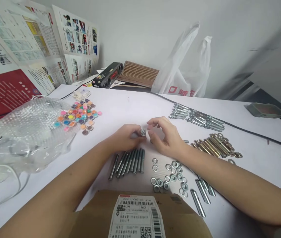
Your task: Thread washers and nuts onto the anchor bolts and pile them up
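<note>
My left hand (130, 136) pinches a small silver nut (143, 132), seen end-on; whatever sits behind it is hidden by the fingers. Just to the right, my right hand (164, 136) is open, thumb and fingers curved apart around bare air close to the nut. Below my left hand lies a row of silver bolts (130, 161), side by side. Loose silver nuts and washers (167, 178) are scattered under my right wrist. Several metal sleeves (198, 202) lie beneath and beside my right forearm.
Assembled silver expansion bolts (196, 118) lie at the back right, near a black cable (244, 131). Brass-coloured bolts (211, 146) are to the right. Colourful discs (81, 114) and bubble wrap (35, 124) lie left. A cardboard box (91, 215) stands in front. A white plastic bag (180, 72) is behind.
</note>
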Demonstrator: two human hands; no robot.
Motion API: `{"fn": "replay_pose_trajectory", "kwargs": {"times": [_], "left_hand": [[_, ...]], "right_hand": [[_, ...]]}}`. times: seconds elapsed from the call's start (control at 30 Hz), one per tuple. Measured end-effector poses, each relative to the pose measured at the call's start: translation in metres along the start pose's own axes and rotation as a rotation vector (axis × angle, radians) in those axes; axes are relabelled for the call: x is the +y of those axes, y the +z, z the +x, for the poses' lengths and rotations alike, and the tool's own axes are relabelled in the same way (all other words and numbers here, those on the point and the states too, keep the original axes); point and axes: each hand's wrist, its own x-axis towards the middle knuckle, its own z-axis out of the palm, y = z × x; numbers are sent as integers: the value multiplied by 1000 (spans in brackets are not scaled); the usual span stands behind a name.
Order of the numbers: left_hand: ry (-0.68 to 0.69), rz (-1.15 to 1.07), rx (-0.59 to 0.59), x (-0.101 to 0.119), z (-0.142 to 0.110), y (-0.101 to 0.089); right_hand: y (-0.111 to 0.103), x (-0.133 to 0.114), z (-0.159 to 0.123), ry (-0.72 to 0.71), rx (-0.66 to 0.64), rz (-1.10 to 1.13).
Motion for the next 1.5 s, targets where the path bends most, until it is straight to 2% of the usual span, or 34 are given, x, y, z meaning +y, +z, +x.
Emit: {"fn": "replay_pose_trajectory", "kwargs": {"times": [0.13, 0.3, 0.43, 0.53, 0.8, 1.03, 1.13, 1.23, 1.37, 1.4, 1.5], "left_hand": [[-16, -40, -3, 0, -1, 0], [-26, 4, 8, -1, -1, -1], [-13, -1, 4, -4, 0, -1], [28, -3, -9, -6, 1, 0], [120, 15, -37, -11, 1, -2], [70, 69, -5, -9, 1, -3], [59, 34, -16, -10, 0, -2], [59, 25, -15, -11, 0, -2], [50, 23, -15, -10, 1, -2], [43, 20, -19, -10, 1, -2], [41, 25, -6, -10, 0, -2]], "right_hand": [[0, -2, 0, -96, -69, 4], [-1, -1, -1, -13, 37, -15], [4, 2, 0, -119, -88, -43], [7, 4, 1, -166, -112, -39], [-6, 11, 10, -125, -297, 109], [-8, 12, 12, -138, -197, -45], [-10, 10, 11, -120, -234, -69], [-14, 9, 11, -179, -255, -40], [-17, 6, 12, -177, -26, 54], [-16, 5, 12, -153, -11, 53], [-13, 4, 10, -114, -131, -15]]}}
